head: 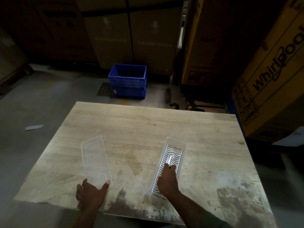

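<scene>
- The left hand [92, 193] lies low at the near edge of the table [148, 122], wrist toward the person. Thumb and fingers are spread wide and clasp the near end of the clear lid [94, 160], thumb tip on one long edge and a fingertip on the other.
- The lid lies flat and runs away from that grasp, toward the far side of the table.
- The right hand [167, 180] reaches in from the near right, forearm slanting, knuckles up, fingers bent down into the clear container [183, 153].
- Two fingertips pinch the raised middle strip of the ribbed insert [171, 151], which sits inside the container; most of the insert stretches beyond the pinch.
- The right hand's other fingers are tucked under its back and cannot be seen; it also covers the insert's near part.
- The left palm hides the lid's near corners.
- Dim light blurs the blue crate [128, 79] and cardboard boxes [269, 83] beyond the table.
</scene>
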{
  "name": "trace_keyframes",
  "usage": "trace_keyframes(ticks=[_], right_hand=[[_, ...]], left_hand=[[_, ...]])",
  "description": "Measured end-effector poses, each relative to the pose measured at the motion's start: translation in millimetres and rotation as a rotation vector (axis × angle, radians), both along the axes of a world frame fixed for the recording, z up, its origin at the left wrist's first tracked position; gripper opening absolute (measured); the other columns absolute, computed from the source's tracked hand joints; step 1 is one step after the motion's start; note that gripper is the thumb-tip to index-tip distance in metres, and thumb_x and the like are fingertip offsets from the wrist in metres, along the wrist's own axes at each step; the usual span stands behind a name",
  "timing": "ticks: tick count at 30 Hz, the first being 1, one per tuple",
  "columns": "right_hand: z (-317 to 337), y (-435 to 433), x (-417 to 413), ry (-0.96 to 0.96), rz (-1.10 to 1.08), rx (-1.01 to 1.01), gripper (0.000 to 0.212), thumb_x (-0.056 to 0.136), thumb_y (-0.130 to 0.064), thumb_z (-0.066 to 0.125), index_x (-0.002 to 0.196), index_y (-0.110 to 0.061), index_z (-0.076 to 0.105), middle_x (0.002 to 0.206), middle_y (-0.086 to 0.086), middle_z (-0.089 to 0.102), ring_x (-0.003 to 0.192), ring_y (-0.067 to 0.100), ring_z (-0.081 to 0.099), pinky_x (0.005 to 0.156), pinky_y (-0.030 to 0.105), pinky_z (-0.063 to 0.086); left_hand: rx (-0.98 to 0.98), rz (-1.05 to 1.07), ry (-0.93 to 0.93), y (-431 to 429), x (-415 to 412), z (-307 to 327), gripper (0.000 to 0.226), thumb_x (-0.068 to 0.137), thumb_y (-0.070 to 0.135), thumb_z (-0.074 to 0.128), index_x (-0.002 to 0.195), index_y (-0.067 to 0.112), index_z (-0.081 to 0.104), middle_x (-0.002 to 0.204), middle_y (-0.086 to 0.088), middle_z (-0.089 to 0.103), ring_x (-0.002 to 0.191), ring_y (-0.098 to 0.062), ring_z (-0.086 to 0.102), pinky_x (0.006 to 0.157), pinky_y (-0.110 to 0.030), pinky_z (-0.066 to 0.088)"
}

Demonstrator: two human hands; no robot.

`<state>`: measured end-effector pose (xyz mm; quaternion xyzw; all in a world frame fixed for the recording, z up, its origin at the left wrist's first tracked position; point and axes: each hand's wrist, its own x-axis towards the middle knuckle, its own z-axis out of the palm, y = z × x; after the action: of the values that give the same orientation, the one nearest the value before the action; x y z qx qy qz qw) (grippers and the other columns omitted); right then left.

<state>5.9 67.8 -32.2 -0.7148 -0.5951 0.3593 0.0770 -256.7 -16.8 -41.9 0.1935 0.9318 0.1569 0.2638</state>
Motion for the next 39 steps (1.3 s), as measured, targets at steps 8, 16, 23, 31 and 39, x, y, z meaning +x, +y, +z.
trace_keyframes(ticks=[8,16,23,31,39], right_hand=[[12,3,47,-0.019,-0.293,0.225,0.054,0.079,-0.019,0.072,0.128,-0.013,0.048,0.123,0.011,0.049,0.109,0.028,0.056,0.085,0.036,0.050],[-17,-17,79,0.445,-0.404,-0.129,0.033,0.084,-0.017,0.073,0.113,-0.016,0.056,0.098,0.007,0.063,0.080,0.020,0.065,0.067,0.039,0.061],[-21,-18,84,0.643,-0.510,-0.204,0.028,0.083,-0.017,0.075,0.107,-0.019,0.060,0.102,0.018,0.068,0.082,0.033,0.072,0.069,0.044,0.063],[-1,-20,81,0.810,-0.535,-0.229,0.043,0.100,-0.045,0.043,0.107,-0.008,0.064,0.097,0.014,0.073,0.083,0.031,0.073,0.065,0.038,0.062],[-6,-20,73,0.761,-0.484,-0.211,0.025,0.090,-0.025,0.066,0.106,-0.006,0.060,0.099,0.017,0.070,0.076,0.024,0.071,0.068,0.038,0.063]], left_hand=[[-0.095,-0.042,0.110,23,15,-29,0.108,0.057,0.060,0.080,0.138,0.007,0.031,0.144,-0.027,0.030,0.134,-0.044,0.031,0.106,-0.061,0.033],[0.037,-0.157,-0.008,21,30,4,0.103,0.062,0.050,0.081,0.144,0.011,0.032,0.141,-0.027,0.042,0.129,-0.046,0.041,0.104,-0.056,0.038],[0.230,-0.603,-0.161,20,137,54,0.104,0.055,0.064,0.073,0.144,0.021,0.039,0.146,-0.010,0.046,0.133,-0.028,0.044,0.110,-0.042,0.038],[0.034,-0.896,0.073,-7,209,52,0.102,0.063,0.071,0.054,0.148,0.029,0.016,0.159,-0.014,0.015,0.144,-0.033,0.021,0.111,-0.052,0.028],[0.085,-0.845,0.171,-7,201,44,0.100,0.065,0.069,0.054,0.149,0.025,0.022,0.159,-0.017,0.018,0.144,-0.033,0.022,0.110,-0.051,0.029]])
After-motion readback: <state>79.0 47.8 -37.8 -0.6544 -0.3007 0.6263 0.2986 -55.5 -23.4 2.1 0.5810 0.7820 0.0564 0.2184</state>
